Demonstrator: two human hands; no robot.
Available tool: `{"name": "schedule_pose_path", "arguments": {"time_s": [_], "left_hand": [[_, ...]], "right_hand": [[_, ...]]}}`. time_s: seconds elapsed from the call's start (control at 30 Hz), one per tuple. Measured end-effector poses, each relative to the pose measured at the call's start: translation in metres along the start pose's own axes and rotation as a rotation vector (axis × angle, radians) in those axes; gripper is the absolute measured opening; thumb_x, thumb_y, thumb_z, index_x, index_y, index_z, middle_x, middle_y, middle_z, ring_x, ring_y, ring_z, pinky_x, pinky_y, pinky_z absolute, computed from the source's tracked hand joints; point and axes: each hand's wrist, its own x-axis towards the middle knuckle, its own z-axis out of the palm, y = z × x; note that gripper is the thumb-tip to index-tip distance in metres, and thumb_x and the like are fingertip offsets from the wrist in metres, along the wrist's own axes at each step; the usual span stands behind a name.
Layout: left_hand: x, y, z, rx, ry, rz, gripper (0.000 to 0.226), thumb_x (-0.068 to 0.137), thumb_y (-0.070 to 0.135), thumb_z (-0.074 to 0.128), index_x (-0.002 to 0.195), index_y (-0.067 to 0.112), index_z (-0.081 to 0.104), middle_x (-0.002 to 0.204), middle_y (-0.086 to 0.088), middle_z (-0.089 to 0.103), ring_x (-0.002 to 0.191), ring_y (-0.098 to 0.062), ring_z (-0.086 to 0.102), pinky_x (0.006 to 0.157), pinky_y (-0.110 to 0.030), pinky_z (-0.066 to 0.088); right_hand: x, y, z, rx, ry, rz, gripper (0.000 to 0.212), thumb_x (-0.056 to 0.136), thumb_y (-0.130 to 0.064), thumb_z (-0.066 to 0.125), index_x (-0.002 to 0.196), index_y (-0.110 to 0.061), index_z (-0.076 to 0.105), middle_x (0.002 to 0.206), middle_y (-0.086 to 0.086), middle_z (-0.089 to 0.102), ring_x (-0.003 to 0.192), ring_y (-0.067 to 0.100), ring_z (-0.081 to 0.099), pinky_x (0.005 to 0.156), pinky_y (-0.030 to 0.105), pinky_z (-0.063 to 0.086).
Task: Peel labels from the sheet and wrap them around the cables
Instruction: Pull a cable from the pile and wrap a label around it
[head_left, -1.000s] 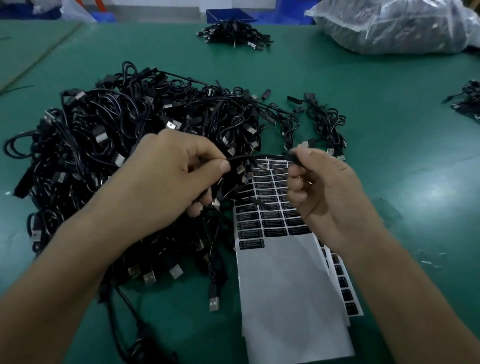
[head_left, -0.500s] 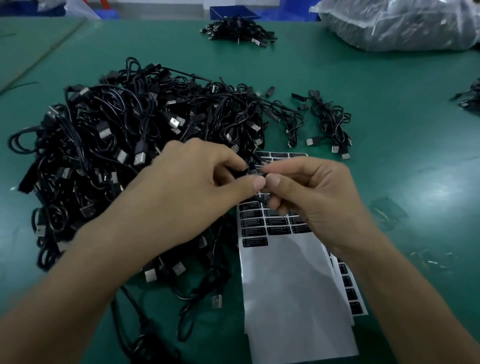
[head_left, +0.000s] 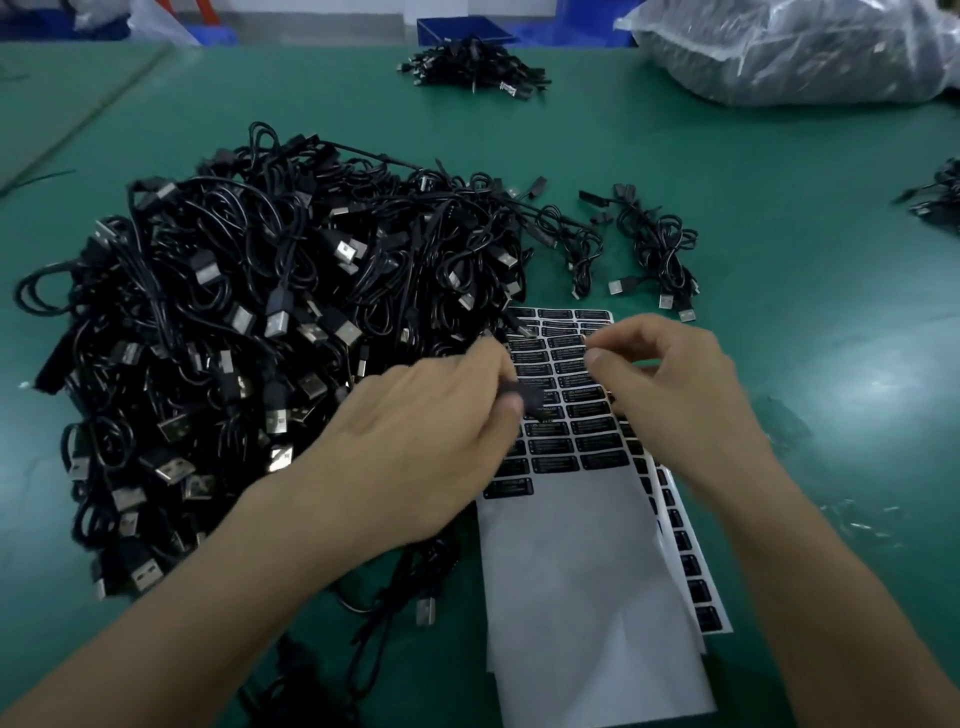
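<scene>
**Fig.** Your L hand (head_left: 415, 441), palm down, pinches a short black cable piece (head_left: 531, 399) btw. thumb and fingertips; it is blurred, so no detail can be made out. Your R hand (head_left: 675, 395) has its fingers curled, thumb tip near index tip. Whether anything sits btw. them cannot be told.

Both hands hover over the upper half of the white backing sheet of black rectangular labels (head_left: 571, 571). The labels run three across at the top, and the lower half is bare white. A second label sheet (head_left: 696, 587) lies underneath, showing one column of labels along its R edge.

**Containers.**
- A clear plastic bag (head_left: 779, 52) at far R is packed w/ dark contents that cannot be identified.
- A blue plastic bin (head_left: 457, 28) stands at the far edge; its inside is not visible.

**Writing.** The labels carry pale print, too small and blurred to read.

**Surroundings.**
- A large heap of black USB cables w/ silver plugs (head_left: 234, 338) lies under your L hand and reaches the sheet's L edge.
- A small cable bundle (head_left: 654, 249) lies just beyond the sheet.
- A far cable heap (head_left: 472, 67) lies in front of the bin.
- All of this rests on the green table mat (head_left: 805, 312).
</scene>
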Motion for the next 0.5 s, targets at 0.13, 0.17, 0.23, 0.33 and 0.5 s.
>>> {"name": "schedule_pose_path", "arguments": {"time_s": [0.13,0.17,0.23,0.33,0.5], "left_hand": [[0.000,0.001,0.005,0.163,-0.071,0.000,0.053,0.074,0.077,0.052,0.089,0.036,0.021,0.087,0.019,0.050,0.069,-0.001,0.051,0.052,-0.025,0.031],[0.000,0.002,0.006,0.198,-0.074,-0.005,0.059,0.071,0.079,0.055,0.086,0.034,0.019,0.085,0.018,0.048,0.067,0.000,0.048,0.051,-0.026,0.027],[0.001,0.002,0.009,0.238,-0.063,-0.012,0.064,0.071,0.078,0.058,0.084,0.032,0.017,0.083,0.016,0.049,0.066,-0.001,0.047,0.051,-0.028,0.026],[0.002,0.001,0.010,0.246,-0.075,-0.017,0.064,0.072,0.078,0.059,0.087,0.032,0.018,0.088,0.015,0.059,0.074,-0.010,0.058,0.056,-0.031,0.035],[0.003,0.000,0.010,0.233,-0.085,-0.016,0.060,0.070,0.076,0.059,0.083,0.032,0.020,0.082,0.017,0.061,0.064,-0.003,0.052,0.054,-0.028,0.032]], "right_hand": [[0.004,0.001,-0.007,0.131,-0.015,0.143,0.015,0.095,-0.020,0.061,0.090,-0.031,0.070,0.084,-0.015,0.070,0.084,0.010,0.069,0.082,0.035,0.058],[0.005,-0.001,-0.009,0.216,-0.031,0.198,0.016,0.096,-0.018,0.061,0.091,-0.029,0.070,0.081,-0.014,0.071,0.085,0.012,0.070,0.080,0.034,0.060],[0.006,-0.006,-0.014,0.386,-0.064,0.304,0.015,0.097,-0.014,0.060,0.095,-0.025,0.069,0.086,-0.010,0.071,0.085,0.014,0.072,0.073,0.028,0.061],[0.009,-0.009,-0.022,0.530,-0.081,0.415,0.009,0.098,-0.017,0.061,0.100,-0.022,0.068,0.112,0.002,0.066,0.098,0.025,0.071,0.073,0.037,0.060],[0.004,-0.012,-0.028,0.689,-0.268,0.480,0.039,0.083,-0.026,0.077,0.117,-0.016,0.060,0.109,0.013,0.071,0.073,0.022,0.072,0.055,0.033,0.056]]}}
